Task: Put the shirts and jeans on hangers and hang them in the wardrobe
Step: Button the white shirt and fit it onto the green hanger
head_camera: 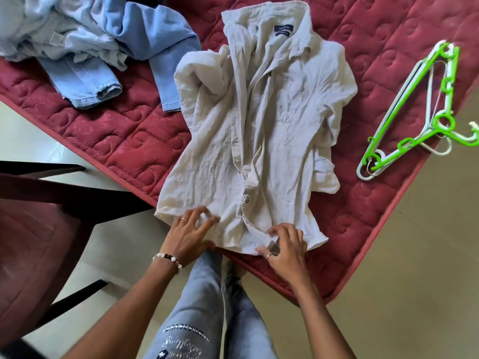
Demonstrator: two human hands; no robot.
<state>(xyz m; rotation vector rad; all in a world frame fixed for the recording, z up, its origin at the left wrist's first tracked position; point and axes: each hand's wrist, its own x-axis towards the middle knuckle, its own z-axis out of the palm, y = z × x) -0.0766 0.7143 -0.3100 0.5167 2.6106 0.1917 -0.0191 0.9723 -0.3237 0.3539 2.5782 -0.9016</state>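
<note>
A crumpled white shirt (259, 130) lies face up on the red quilted mattress (116, 141), collar away from me. My left hand (190, 230) grips the shirt's bottom hem on the left with curled fingers. My right hand (283, 246) pinches the hem at the button placket near the mattress edge. Green and white plastic hangers (414, 110) lie stacked on the mattress to the right of the shirt. A heap of light blue jeans and shirts (98, 45) sits at the top left.
A dark wooden chair (39, 208) stands at the left beside the mattress. Pale floor tiles (414, 281) show to the right and left. My legs in grey jeans (207, 307) are below the mattress corner.
</note>
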